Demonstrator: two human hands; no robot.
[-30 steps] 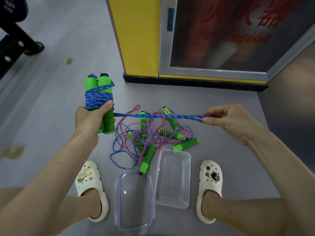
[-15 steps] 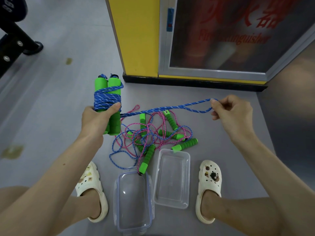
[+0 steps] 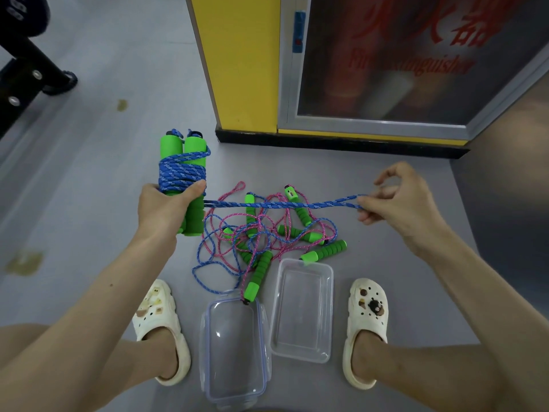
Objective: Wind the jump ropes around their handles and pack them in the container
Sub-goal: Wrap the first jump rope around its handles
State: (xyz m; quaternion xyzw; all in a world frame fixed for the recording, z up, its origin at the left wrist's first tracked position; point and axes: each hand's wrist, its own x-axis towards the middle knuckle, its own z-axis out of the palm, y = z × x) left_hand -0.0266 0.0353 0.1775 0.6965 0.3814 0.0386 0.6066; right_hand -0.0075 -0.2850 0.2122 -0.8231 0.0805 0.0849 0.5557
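My left hand point(image 3: 166, 208) grips two green foam handles point(image 3: 190, 162) held upright side by side, with blue rope point(image 3: 181, 172) wound around their upper half. The free doubled end of that blue rope point(image 3: 282, 205) stretches level to the right, where my right hand point(image 3: 395, 200) pinches its loop between thumb and fingers. Below the taut rope, a tangle of pink and blue jump ropes with green handles point(image 3: 261, 233) lies on the floor. A clear plastic container point(image 3: 303, 310) sits open on the floor, its clear lid point(image 3: 234, 349) to its left.
My feet in white clogs, left clog point(image 3: 160, 328) and right clog point(image 3: 367, 328), flank the container and lid. A yellow pillar point(image 3: 240, 63) and a glass-fronted fire extinguisher cabinet point(image 3: 401, 60) stand behind. Black equipment legs point(image 3: 32, 75) are at the upper left on the grey floor.
My right hand dropped from a raised position back down, pulling the rope's free end level and taut. The left hand with the wound handles stayed about where it was.
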